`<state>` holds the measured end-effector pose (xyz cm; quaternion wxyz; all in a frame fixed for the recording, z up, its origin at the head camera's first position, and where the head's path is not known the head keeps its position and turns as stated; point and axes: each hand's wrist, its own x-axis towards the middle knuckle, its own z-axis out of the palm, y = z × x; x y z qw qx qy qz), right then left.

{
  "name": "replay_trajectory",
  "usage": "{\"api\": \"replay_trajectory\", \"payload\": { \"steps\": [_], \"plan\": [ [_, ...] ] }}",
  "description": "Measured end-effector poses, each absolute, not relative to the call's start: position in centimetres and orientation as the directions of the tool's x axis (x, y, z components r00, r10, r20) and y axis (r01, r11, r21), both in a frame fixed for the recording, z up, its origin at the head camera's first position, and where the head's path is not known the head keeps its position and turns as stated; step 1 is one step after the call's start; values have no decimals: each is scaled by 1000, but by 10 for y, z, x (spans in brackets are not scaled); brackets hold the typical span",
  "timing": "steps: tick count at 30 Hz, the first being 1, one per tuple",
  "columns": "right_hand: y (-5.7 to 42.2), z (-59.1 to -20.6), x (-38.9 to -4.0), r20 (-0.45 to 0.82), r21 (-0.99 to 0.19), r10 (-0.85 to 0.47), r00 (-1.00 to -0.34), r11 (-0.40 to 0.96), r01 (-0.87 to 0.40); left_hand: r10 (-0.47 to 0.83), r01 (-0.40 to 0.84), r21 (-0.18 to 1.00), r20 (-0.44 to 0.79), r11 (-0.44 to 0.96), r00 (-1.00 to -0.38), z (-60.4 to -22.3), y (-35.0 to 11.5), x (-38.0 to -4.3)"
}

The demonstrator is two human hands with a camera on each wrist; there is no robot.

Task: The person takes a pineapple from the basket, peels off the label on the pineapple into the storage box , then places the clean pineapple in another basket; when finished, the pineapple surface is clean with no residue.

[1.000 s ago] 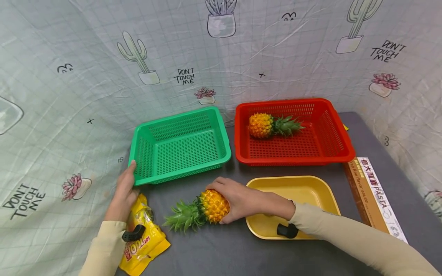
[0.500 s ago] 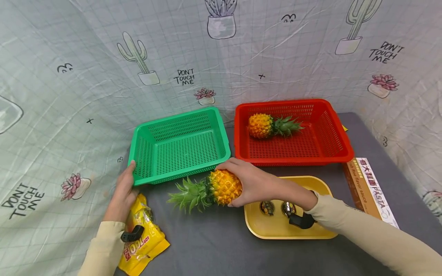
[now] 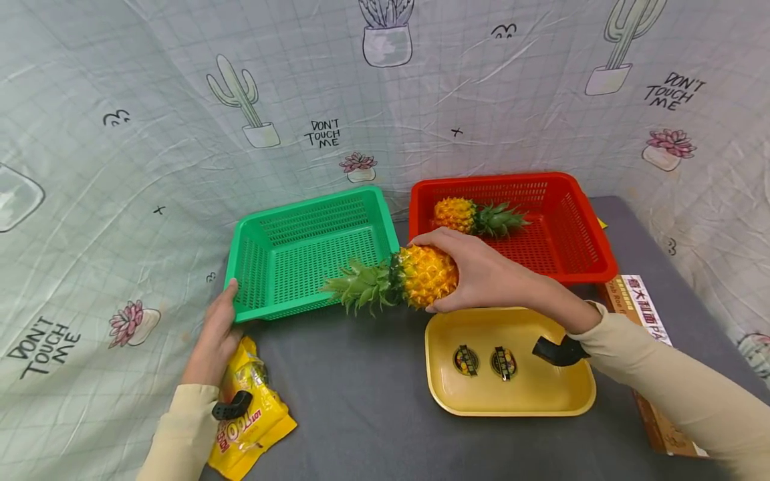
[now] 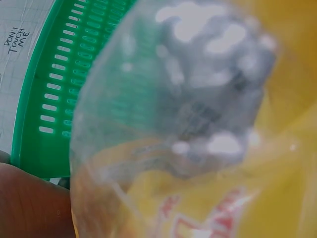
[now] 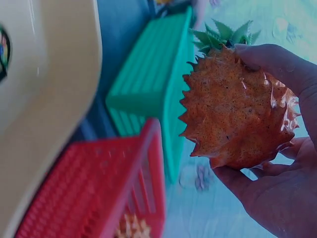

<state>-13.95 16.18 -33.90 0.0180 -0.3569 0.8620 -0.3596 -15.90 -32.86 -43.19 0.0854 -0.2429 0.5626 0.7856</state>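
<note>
My right hand point(image 3: 475, 270) grips a small pineapple point(image 3: 428, 275) by its round orange-yellow body, thumb and fingers spread around it. Its green crown points left over the front right corner of the green basket point(image 3: 325, 304). In the right wrist view the spiky base of the pineapple point(image 5: 235, 111) faces the camera. At the green basket's front left corner my left hand point(image 3: 216, 334) holds the rim. A second pineapple point(image 3: 455, 214) lies inside the red basket point(image 3: 577, 275), crown to the right, just behind my right hand.
A yellow snack bag point(image 3: 255, 414) lies beside my left wrist and fills much of the left wrist view. The shallow yellow tray point(image 3: 511, 401) with two round labels stands below my right forearm. A pasta box point(image 3: 640, 307) lies at the right, partly under the sleeve.
My right hand has lifted the pineapple from the grey table and carried it away from me and to the right, toward the gap between the baskets. The left hand stays put.
</note>
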Motion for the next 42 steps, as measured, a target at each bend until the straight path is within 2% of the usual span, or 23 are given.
{"api": "replay_trajectory", "payload": {
  "steps": [10, 21, 33, 42],
  "plan": [
    [202, -330, -156, 218, -614, -534, -817, 575, -540, -156, -418, 852, -481, -316, -863, -435, -330, -160],
    [245, -345, -170, 141, -660, -402, -905, 643, -389, -176, -424, 861, -480, -281, -859, -431, -329, -158],
    [282, -364, -179, 67, -673, -333, -940, 681, -289, -179, -432, 866, -481, -253, -859, -430, -328, -157],
    [302, -377, -186, 9, -659, -329, -944, 708, -253, -188, -439, 867, -484, -235, -855, -431, -329, -159]
  ]
}}
